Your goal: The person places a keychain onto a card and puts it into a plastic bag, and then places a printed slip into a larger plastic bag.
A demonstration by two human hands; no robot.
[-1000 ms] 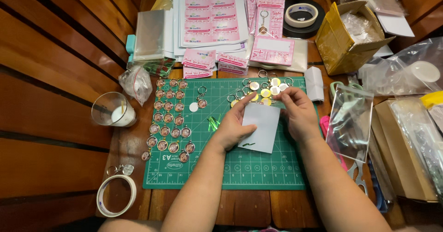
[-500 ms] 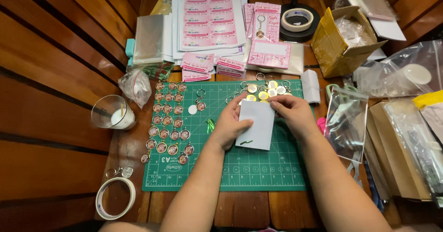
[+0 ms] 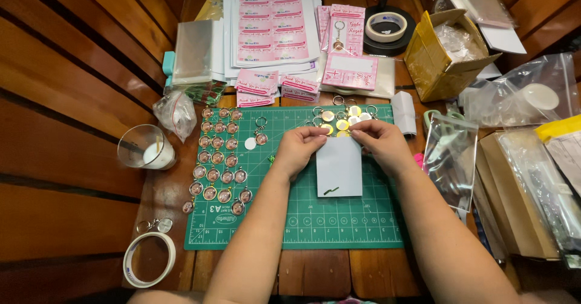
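While both hands meet at the top edge of a pale card, the scene lists as follows.
Left hand (image 3: 301, 150): fingers curled, pinching the upper left corner of the white card (image 3: 339, 166).
Right hand (image 3: 382, 145): fingertips pressed together on the card's upper right edge; whether a small piece sits between them cannot be told.
White card: lying flat near the middle of the green cutting mat (image 3: 302, 219), a short dark mark near its lower end.
Loose key rings with round blanks (image 3: 342, 117): clustered just beyond the fingertips.
Finished round keychains (image 3: 218, 165): in rows on the mat's left part.
Pink printed sheets (image 3: 272, 19): stacked beyond the mat.
Tape roll (image 3: 149, 259): off the mat's lower left corner.
Glass cup (image 3: 145, 148): left of the mat.
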